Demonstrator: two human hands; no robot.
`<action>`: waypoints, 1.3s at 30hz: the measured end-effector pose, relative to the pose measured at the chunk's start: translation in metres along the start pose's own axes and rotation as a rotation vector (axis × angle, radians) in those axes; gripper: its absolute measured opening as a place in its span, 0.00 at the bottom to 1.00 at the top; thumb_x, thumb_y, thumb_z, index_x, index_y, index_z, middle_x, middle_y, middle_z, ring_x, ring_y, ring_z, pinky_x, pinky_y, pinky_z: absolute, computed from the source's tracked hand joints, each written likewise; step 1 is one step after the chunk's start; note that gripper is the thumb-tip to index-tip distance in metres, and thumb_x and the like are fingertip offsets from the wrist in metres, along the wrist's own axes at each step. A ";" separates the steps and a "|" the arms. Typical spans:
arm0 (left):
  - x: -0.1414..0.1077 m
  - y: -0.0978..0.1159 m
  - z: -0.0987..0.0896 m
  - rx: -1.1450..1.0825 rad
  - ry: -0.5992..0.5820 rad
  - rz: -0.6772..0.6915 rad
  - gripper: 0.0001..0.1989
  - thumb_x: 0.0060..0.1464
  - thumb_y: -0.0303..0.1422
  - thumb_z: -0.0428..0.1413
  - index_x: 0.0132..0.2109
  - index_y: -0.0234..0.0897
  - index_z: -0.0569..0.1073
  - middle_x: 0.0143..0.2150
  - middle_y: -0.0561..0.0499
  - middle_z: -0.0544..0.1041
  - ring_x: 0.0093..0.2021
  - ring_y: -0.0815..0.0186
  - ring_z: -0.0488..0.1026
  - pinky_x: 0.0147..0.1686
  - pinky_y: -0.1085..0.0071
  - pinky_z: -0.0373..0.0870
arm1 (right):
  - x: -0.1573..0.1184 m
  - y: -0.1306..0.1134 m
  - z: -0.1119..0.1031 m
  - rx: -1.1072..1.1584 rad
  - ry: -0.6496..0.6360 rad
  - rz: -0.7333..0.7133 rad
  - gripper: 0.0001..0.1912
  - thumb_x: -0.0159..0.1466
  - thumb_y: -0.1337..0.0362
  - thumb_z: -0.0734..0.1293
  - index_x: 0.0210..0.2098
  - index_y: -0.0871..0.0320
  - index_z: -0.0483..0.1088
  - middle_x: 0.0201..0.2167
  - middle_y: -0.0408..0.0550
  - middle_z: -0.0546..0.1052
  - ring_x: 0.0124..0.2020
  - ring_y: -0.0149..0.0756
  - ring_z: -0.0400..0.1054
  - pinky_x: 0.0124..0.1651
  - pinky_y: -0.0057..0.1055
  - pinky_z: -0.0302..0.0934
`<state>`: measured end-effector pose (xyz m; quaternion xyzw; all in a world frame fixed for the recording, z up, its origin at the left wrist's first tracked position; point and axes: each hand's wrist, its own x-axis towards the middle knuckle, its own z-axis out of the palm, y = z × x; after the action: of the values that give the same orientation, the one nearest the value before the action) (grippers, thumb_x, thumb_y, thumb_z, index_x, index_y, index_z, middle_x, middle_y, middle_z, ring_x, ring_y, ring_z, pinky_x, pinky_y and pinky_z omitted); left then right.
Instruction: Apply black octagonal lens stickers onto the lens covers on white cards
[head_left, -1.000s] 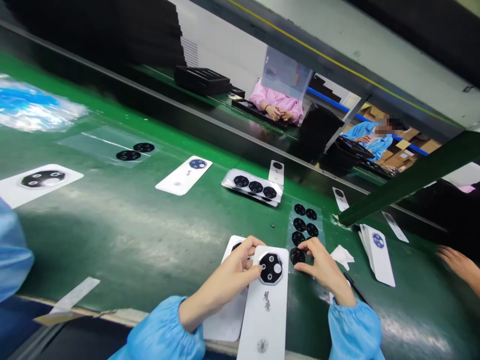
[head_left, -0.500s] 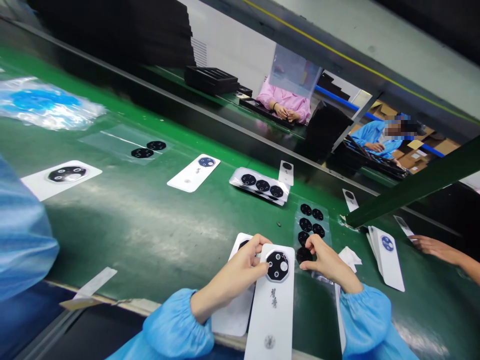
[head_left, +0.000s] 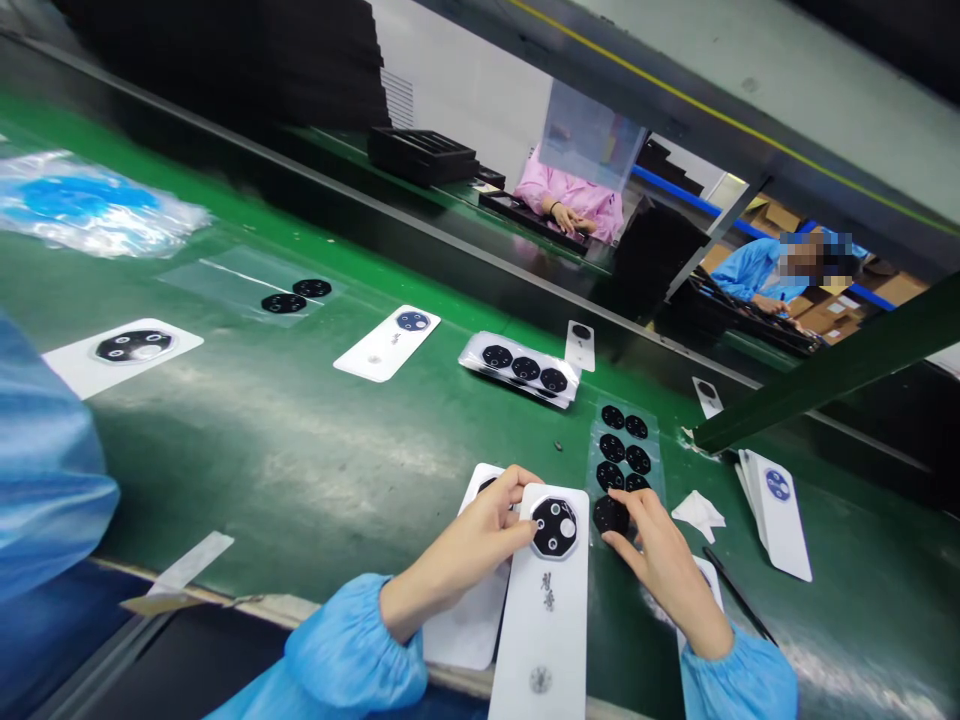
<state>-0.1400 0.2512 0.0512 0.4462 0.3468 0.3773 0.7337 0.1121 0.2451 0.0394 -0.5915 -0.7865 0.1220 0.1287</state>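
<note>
My left hand [head_left: 495, 535] is closed on a white phone-back-shaped panel [head_left: 546, 630], its thumb at the edge of the black octagonal camera plate [head_left: 555, 527]. This panel overlaps another white panel [head_left: 465, 625] beneath my wrist. To the right, my right hand [head_left: 656, 550] pinches a black octagonal sticker [head_left: 610, 514] by its edges, thumb below and fingers above. The sticker is at the near end of a clear sheet [head_left: 655, 425] that carries several more black octagons in two columns. Whether the pinched sticker still touches the sheet, I cannot tell. One more white panel [head_left: 709, 575] lies partly under my right forearm.
Fanned white panels [head_left: 780, 515], a crumpled white scrap [head_left: 699, 514] and a thin black tool [head_left: 739, 595] lie right. Beyond are stacked clear trays [head_left: 517, 372] and a green post [head_left: 825, 365]. A blue sleeve [head_left: 52, 470] fills the left edge. Two people sit across the line.
My right hand has shifted down and right, uncovering more of the black sticker and the thin tool. Another person's hand has left the right edge. Small far panels have slid right.
</note>
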 end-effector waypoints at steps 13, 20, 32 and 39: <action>0.001 0.002 -0.002 -0.010 -0.031 -0.064 0.25 0.53 0.39 0.56 0.56 0.38 0.62 0.37 0.50 0.75 0.35 0.65 0.73 0.30 0.73 0.66 | -0.002 0.004 -0.003 0.071 0.074 0.027 0.17 0.62 0.62 0.64 0.50 0.55 0.64 0.39 0.47 0.67 0.27 0.33 0.65 0.33 0.35 0.67; 0.002 -0.005 -0.001 0.020 -0.021 -0.058 0.25 0.54 0.42 0.55 0.56 0.36 0.63 0.33 0.51 0.74 0.34 0.65 0.72 0.30 0.73 0.65 | -0.007 -0.015 -0.035 0.217 0.180 0.093 0.17 0.62 0.56 0.65 0.49 0.52 0.64 0.44 0.48 0.66 0.28 0.31 0.67 0.35 0.33 0.68; 0.003 -0.006 0.001 0.006 -0.058 -0.017 0.21 0.52 0.36 0.55 0.53 0.35 0.63 0.33 0.51 0.73 0.29 0.70 0.67 0.27 0.75 0.60 | -0.009 -0.069 -0.023 0.070 0.112 -0.213 0.18 0.64 0.62 0.64 0.53 0.51 0.60 0.43 0.51 0.67 0.45 0.43 0.68 0.43 0.37 0.68; 0.002 -0.005 0.001 -0.001 -0.066 -0.014 0.19 0.52 0.37 0.54 0.51 0.37 0.65 0.32 0.52 0.72 0.28 0.70 0.67 0.27 0.74 0.60 | -0.007 -0.070 -0.021 0.068 0.105 -0.220 0.19 0.63 0.62 0.65 0.53 0.51 0.59 0.44 0.52 0.66 0.45 0.45 0.67 0.43 0.40 0.67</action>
<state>-0.1368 0.2507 0.0467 0.4555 0.3251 0.3575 0.7476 0.0585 0.2208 0.0831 -0.5024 -0.8343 0.1028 0.2024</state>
